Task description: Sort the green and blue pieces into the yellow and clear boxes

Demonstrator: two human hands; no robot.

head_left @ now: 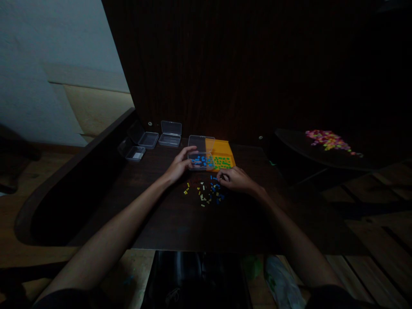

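Observation:
My left hand [179, 165] grips the left side of an open clear plastic box [201, 167], its fingers and thumb around that edge. Several small blue toy bricks [202, 160] lie inside the box. Just right of it, an open orange box [224, 148] contains small green bricks [222, 162]. My right hand [236, 178] is low over the table, fingertips pinched beside loose blue bricks [220, 197]; whatever is between them is too small to make out. Cream bricks [202, 198] and yellow bricks [186, 189] are scattered to the left of the blue ones.
Several open clear cases, including one at the back [170, 139], stand at the back left of the dark wooden table [180, 227]. A raised side panel [74, 171] borders the left. To the right, a dark surface [289, 143] carries a heap of pink and yellow pieces [328, 140].

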